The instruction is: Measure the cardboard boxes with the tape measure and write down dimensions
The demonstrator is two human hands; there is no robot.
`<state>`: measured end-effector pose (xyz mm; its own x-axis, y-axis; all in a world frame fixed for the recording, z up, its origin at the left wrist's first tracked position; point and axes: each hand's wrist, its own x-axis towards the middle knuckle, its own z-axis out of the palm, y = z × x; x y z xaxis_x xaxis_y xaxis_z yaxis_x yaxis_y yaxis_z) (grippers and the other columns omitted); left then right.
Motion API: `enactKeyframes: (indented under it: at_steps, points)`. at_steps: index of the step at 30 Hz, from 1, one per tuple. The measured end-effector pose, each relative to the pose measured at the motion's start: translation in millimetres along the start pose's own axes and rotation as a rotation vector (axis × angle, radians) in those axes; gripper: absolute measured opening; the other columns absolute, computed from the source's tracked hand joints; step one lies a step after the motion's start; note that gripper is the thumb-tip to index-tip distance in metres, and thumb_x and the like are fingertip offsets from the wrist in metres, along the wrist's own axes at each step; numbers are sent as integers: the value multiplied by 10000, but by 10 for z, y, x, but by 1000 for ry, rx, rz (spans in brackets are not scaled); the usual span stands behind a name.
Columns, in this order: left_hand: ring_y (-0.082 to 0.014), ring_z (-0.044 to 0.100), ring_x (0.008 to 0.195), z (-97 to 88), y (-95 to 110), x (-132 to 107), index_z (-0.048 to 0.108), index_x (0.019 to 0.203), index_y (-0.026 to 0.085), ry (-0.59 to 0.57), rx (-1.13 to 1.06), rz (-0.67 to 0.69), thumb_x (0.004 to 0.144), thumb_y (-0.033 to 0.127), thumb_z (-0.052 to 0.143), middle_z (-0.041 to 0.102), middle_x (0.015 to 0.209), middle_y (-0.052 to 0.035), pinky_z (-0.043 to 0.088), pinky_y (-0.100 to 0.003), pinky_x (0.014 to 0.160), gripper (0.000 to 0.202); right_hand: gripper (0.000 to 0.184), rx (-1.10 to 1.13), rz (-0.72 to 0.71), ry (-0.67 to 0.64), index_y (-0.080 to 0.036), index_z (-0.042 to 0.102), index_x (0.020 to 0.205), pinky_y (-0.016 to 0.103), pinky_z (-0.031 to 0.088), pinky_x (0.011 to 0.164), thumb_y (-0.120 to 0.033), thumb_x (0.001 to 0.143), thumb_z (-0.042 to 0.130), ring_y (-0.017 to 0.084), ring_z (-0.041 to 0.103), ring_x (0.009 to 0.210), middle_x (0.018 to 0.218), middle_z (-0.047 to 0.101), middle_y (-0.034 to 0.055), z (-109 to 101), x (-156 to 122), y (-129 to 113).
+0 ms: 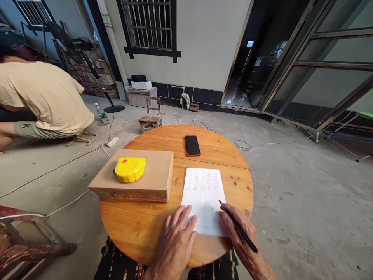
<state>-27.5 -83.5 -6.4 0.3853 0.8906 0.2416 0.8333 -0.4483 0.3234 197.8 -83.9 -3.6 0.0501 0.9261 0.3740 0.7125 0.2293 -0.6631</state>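
Observation:
A white sheet of paper (pixel 201 200) with rows of small handwriting at its top and bottom lies on the round wooden table (pixel 140 221). My left hand (pixel 177 237) rests flat with fingers spread, its fingertips on the sheet's lower left corner. In my right hand (pixel 243 235) is a black pen (pixel 239 227), gripped between thumb and fingers. The pen's tip points up and left, over the right edge of the paper; whether it touches cannot be made out. The writing is too small to read.
A yellow tape measure (pixel 130 169) sits on a brown cardboard box (pixel 159 167) at the table's left. Beyond the paper lies a red-edged phone (pixel 192 146). A small wooden chair (pixel 150 116) stands behind the table. A seated person (pixel 43 99) is at the left, near a standing fan (pixel 96 74).

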Motion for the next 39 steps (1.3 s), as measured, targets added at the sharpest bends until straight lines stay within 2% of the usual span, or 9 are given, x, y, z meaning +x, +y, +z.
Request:
enactKeyframes:
  at_steps: [7,13,16,19,24,28,32,35,39]
  points:
    - [-304,540,1238,68,117,144,660,1151,237,54,-25,-88,862,89,548,606,1349,-54,498,-534,964,343,227,-110,-129,26,-216,591,1160,340,537,833,-247,972,468,224,686,960,1078,724,70,-41,179,119]
    - [-294,550,1205,166,99,154,660,1146,229,129,-26,-68,863,75,528,626,1307,-61,497,-512,951,348,423,-397,-300,-197,-151,491,1325,400,460,889,-94,913,411,268,623,1057,1273,633,147,-14,569,123]
    - [-295,542,1205,209,83,136,661,1140,243,181,-40,-73,873,86,505,626,1309,-50,489,-509,944,347,374,-548,-321,-285,-133,569,1228,411,427,872,-42,913,389,271,634,958,1164,676,151,87,836,62]
    - [-282,551,1188,228,78,133,667,1119,258,214,-49,-64,873,93,487,636,1296,-34,485,-483,937,347,345,-574,-334,-315,-159,628,1133,409,403,877,-27,913,396,267,628,929,1093,689,134,164,990,14]
    - [-264,579,1145,288,-11,130,667,1110,255,278,5,6,863,108,484,660,1257,-43,497,-429,881,341,420,-600,-279,-258,-189,620,1178,380,408,872,1,885,386,239,642,966,1129,700,105,83,816,-26]
    - [-259,595,1110,343,-65,142,665,1121,266,284,37,89,854,115,500,665,1243,-39,507,-411,826,348,410,-461,-225,-186,-178,597,1203,377,452,892,-32,885,383,232,635,1084,1187,696,106,41,565,13]
    - [-271,575,1142,288,82,166,679,1090,262,271,-21,-91,873,104,458,666,1241,-39,484,-459,895,348,385,-390,-159,-85,-170,585,1227,422,492,923,-97,928,355,254,636,1118,1201,696,116,87,468,169]
    - [-281,584,1140,249,168,197,682,1071,261,274,-49,-136,849,105,464,674,1230,-32,487,-482,908,348,343,-366,-103,-29,-160,599,1201,460,508,935,-177,968,347,271,643,1108,1188,702,124,137,446,300]
    - [-271,636,1072,257,69,131,665,1097,257,362,-41,27,793,111,507,684,1215,-46,537,-423,825,372,331,-342,-112,34,-158,618,1162,481,529,922,-222,978,350,270,658,1075,1160,711,128,161,413,373]
